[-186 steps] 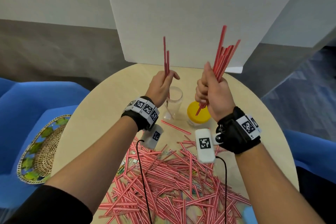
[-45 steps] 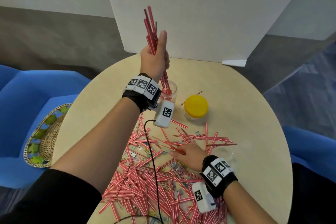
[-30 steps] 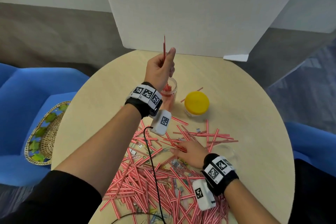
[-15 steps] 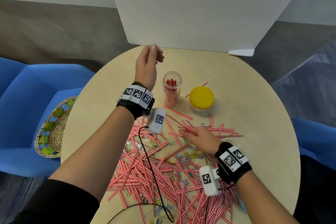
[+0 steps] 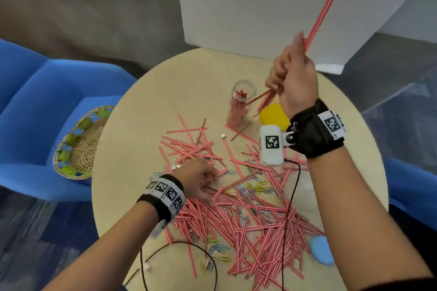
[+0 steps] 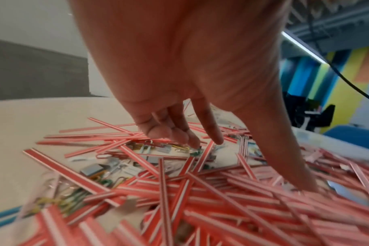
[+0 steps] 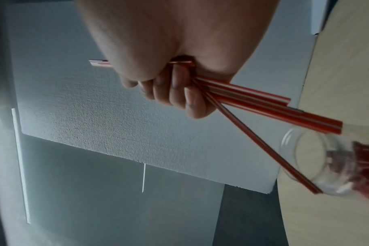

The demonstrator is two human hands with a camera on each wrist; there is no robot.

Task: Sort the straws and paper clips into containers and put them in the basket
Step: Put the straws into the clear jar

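Woven basket is seen on the blue chair, left of the counter. Loose straws and paper clips are touched by the left hand, fingers extended. Since half a second earlier, a straw bundle has been raised in the closed right hand; its lower ends must be guided into the jar.

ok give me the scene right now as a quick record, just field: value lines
right hand: grips a bunch of red straws above the table, lower ends near the jar
left hand: fingers straight, touching the loose pile
clear jar: upright, open, some straws inside
yellow-lidded container: beside the jar, lid on
paper clips: mixed into the pile
basket: on the blue chair, off the table
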